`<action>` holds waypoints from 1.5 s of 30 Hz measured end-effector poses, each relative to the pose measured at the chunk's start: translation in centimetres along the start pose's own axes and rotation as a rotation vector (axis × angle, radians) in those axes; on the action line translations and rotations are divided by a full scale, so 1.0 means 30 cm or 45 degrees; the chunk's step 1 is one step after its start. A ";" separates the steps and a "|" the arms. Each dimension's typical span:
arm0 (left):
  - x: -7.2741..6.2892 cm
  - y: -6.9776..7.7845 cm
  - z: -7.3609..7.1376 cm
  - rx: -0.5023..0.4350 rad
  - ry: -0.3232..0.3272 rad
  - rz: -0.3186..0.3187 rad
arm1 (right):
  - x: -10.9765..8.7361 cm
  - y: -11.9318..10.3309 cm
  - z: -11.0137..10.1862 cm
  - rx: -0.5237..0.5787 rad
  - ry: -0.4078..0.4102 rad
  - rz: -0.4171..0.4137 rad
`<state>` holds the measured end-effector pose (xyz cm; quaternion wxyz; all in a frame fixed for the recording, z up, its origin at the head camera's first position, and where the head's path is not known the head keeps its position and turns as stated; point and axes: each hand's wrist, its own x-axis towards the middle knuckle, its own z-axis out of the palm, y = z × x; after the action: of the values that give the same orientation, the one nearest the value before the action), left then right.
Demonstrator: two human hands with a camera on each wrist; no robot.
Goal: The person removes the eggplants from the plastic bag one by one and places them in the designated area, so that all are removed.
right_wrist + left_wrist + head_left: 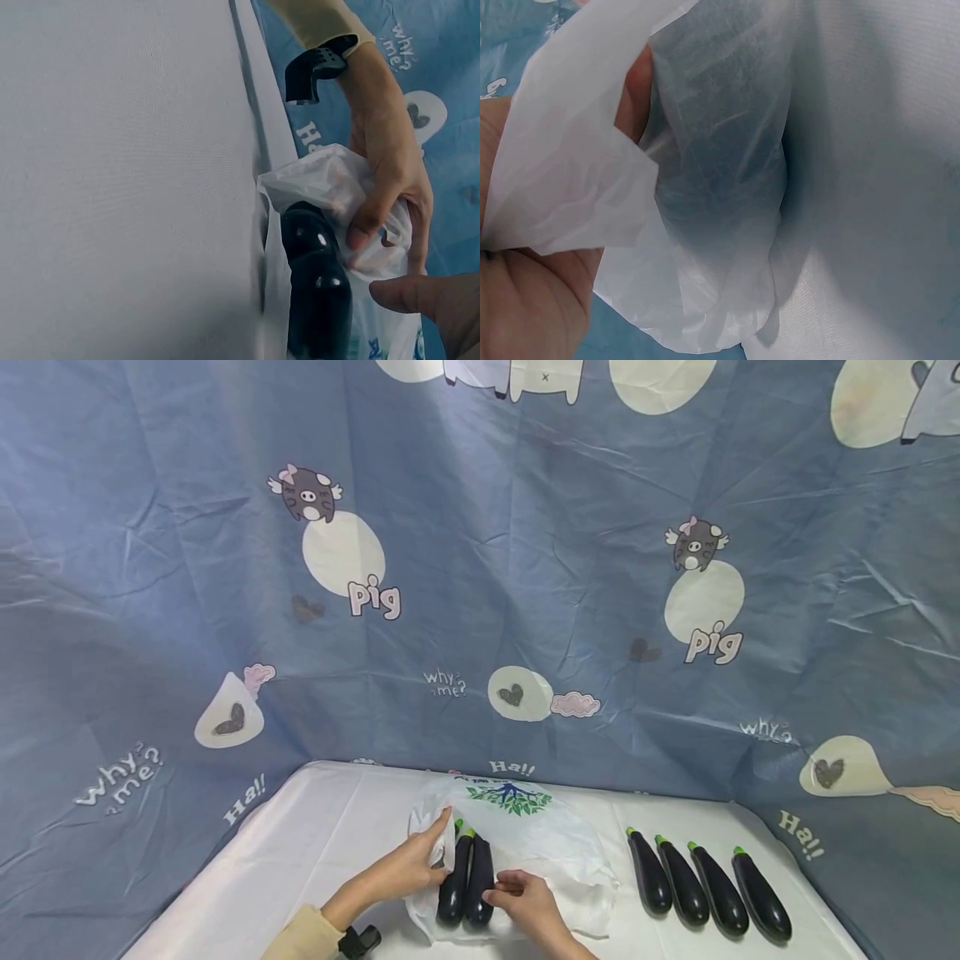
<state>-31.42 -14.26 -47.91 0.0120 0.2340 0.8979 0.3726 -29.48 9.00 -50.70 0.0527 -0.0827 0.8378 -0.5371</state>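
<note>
A white plastic bag (570, 852) with a green-and-blue tree print lies on the table, its mouth toward me. Two dark, glossy eggplants (478, 881) lie side by side in its opening, with green stem tips at the far end. My left hand (411, 865) pinches the bag's left edge between thumb and fingers; in the left wrist view the film (570, 150) covers part of that hand. At the right-hand eggplant's side is my right hand (527, 906), fingers loosely bent, thumb tip at the eggplant's edge. The right wrist view shows its thumb (405, 294) beside the eggplants (321, 300).
Several more eggplants (720, 889) lie in a slanted row on the right of the white-covered table (315, 827), stems pointing away. A blue printed cloth (480, 568) hangs behind and around the table. A black strap device (360, 941) sits on the left wrist.
</note>
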 end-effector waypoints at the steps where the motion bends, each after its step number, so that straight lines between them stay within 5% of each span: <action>1: 0.000 0.000 -0.001 0.001 0.000 0.000 | 0.003 0.000 0.002 -0.009 0.001 0.005; 25: 0.002 0.003 -0.005 -0.005 -0.007 0.026 | 0.047 -0.015 0.056 -0.152 0.114 0.089; 36: 0.004 -0.006 -0.016 -0.074 -0.027 0.006 | 0.055 -0.017 0.046 -0.013 0.000 0.241; 45: 0.001 -0.007 -0.025 -0.088 -0.033 -0.009 | 0.045 -0.021 0.040 -0.035 -0.024 0.244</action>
<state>-31.68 -14.89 -47.50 0.0332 0.2350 0.8851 0.4003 -30.55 7.42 -50.62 0.1107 -0.0078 0.8485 -0.5174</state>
